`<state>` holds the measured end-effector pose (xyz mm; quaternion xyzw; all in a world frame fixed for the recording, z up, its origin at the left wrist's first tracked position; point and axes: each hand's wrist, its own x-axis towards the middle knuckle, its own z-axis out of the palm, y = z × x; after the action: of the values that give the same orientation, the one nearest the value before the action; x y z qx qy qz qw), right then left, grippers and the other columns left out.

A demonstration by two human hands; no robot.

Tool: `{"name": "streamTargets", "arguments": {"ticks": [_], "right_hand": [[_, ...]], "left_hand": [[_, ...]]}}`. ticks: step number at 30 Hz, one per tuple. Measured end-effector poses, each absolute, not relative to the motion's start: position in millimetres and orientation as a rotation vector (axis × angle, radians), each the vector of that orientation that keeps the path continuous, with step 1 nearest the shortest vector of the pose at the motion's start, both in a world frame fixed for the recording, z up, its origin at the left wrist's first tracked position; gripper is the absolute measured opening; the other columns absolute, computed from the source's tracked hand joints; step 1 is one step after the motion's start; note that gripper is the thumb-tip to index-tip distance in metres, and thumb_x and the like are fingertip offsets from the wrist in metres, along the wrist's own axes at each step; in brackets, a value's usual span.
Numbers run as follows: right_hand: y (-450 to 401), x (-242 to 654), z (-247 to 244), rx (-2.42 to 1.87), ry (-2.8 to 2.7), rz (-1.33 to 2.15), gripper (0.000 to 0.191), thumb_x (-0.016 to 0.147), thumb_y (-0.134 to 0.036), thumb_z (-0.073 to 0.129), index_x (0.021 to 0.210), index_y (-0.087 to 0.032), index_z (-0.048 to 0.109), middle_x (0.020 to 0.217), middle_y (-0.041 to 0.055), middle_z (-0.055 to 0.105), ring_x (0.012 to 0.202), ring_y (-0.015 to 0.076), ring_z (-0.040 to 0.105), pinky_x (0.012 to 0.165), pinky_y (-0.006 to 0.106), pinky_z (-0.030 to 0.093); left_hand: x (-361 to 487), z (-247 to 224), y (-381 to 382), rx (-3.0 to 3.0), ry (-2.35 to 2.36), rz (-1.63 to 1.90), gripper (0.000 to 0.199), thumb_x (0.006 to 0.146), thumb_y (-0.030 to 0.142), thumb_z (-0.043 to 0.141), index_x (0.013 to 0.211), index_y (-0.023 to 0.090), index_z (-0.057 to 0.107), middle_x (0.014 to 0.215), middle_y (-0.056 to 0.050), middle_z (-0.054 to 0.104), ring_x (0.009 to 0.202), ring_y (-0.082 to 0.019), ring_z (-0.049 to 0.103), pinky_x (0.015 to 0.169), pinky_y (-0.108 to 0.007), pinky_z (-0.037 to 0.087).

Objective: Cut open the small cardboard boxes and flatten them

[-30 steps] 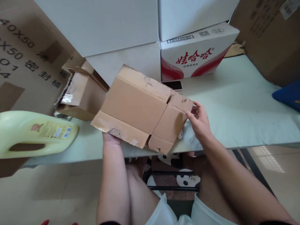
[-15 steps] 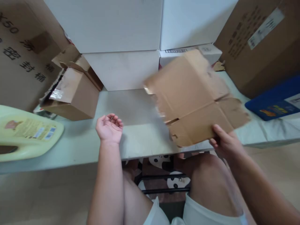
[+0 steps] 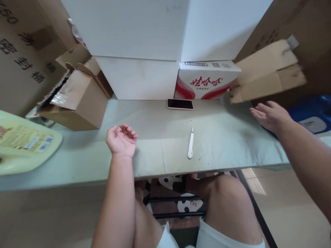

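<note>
At the right, my right hand (image 3: pixel 271 115) is open with its fingers stretched out and holds nothing. Just above its fingertips is the folded piece of brown cardboard (image 3: pixel 266 72), slightly blurred, tilted in front of a large carton. My left hand (image 3: pixel 122 140) lies palm up near the table's front edge, fingers loosely curled and apart from the palm, with nothing in it. Between the hands, a white utility knife (image 3: pixel 191 143) lies on the pale green tablecloth (image 3: pixel 152 148). Behind the knife, a phone (image 3: pixel 180 104) with a dark screen lies flat.
Left stand an open cardboard box (image 3: pixel 90 100) and a pale yellow bottle (image 3: pixel 28 148). White boxes (image 3: pixel 137 77) line the back, along with a red-and-white carton (image 3: pixel 204 82). A blue container (image 3: pixel 314 115) sits at the right, before a large brown carton (image 3: pixel 312 20).
My right hand has moved right and away from me and let go of the cardboard, which moved to the back right. The knife and phone have come into view. My left hand stayed put.
</note>
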<state>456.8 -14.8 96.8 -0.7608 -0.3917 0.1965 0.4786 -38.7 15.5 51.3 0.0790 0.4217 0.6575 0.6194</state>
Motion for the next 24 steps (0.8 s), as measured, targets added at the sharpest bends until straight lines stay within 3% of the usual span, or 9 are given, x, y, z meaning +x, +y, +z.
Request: {"name": "streamTargets", "arguments": {"ticks": [5,13,15,19,21,24], "right_hand": [[40.7,410.6,86.8,-1.78,-0.769,0.824,0.026,0.074,-0.018,0.07,0.092,-0.026,0.054,0.09,0.0039,0.066,0.079,0.0162,0.07,0.083,0.034,0.059],[50.5,244.4,71.4,-1.704,-1.595,1.027,0.025,0.082,-0.026,0.066,0.107,-0.021,0.063,0.092,0.0065,0.071,0.086,0.019,0.071,0.082,0.038,0.059],[57.3,190.8,74.7,-1.613,-1.903,0.981,0.026,0.085,-0.026,0.062,0.11,-0.02,0.063,0.094,0.0077,0.071,0.087,0.0204,0.07,0.082,0.04,0.059],[61.3,69.6,93.3,-1.231,-2.452,0.729,0.027,0.086,-0.022,0.058,0.111,-0.019,0.067,0.117,0.0124,0.065,0.091,0.0203,0.07,0.086,0.04,0.058],[58.5,12.1,106.4,-1.009,-2.602,0.621,0.033,0.086,-0.017,0.055,0.117,-0.019,0.066,0.132,0.0131,0.057,0.094,0.0191,0.069,0.087,0.037,0.058],[57.6,-55.4,121.9,-0.933,-2.738,0.368,0.045,0.087,-0.015,0.052,0.13,-0.025,0.061,0.158,0.0089,0.036,0.107,0.0244,0.067,0.094,0.043,0.056]], "left_hand": [[-48.6,55.8,14.8,0.181,0.925,1.554,0.022,0.069,0.039,0.051,0.065,0.018,0.053,0.057,0.002,0.048,0.044,-0.009,0.047,0.043,-0.021,0.038],[-75.9,59.8,0.7,0.109,0.875,1.7,0.027,0.078,0.036,0.044,0.06,0.018,0.053,0.051,0.001,0.043,0.041,-0.009,0.042,0.042,-0.021,0.032],[-85.0,59.8,-3.6,0.053,0.857,1.761,0.029,0.081,0.035,0.042,0.059,0.018,0.051,0.05,0.002,0.042,0.04,-0.009,0.04,0.041,-0.021,0.03],[-102.2,59.7,-9.6,-0.065,0.83,1.823,0.031,0.085,0.034,0.039,0.06,0.018,0.048,0.049,0.003,0.038,0.039,-0.007,0.036,0.041,-0.019,0.026],[-108.5,59.9,-11.3,-0.087,0.815,1.846,0.031,0.085,0.033,0.04,0.06,0.018,0.048,0.05,0.003,0.038,0.039,-0.007,0.036,0.041,-0.019,0.026],[-115.0,60.5,-12.6,-0.102,0.816,1.882,0.029,0.084,0.031,0.041,0.059,0.018,0.048,0.051,0.003,0.039,0.04,-0.006,0.036,0.041,-0.019,0.025]]}}
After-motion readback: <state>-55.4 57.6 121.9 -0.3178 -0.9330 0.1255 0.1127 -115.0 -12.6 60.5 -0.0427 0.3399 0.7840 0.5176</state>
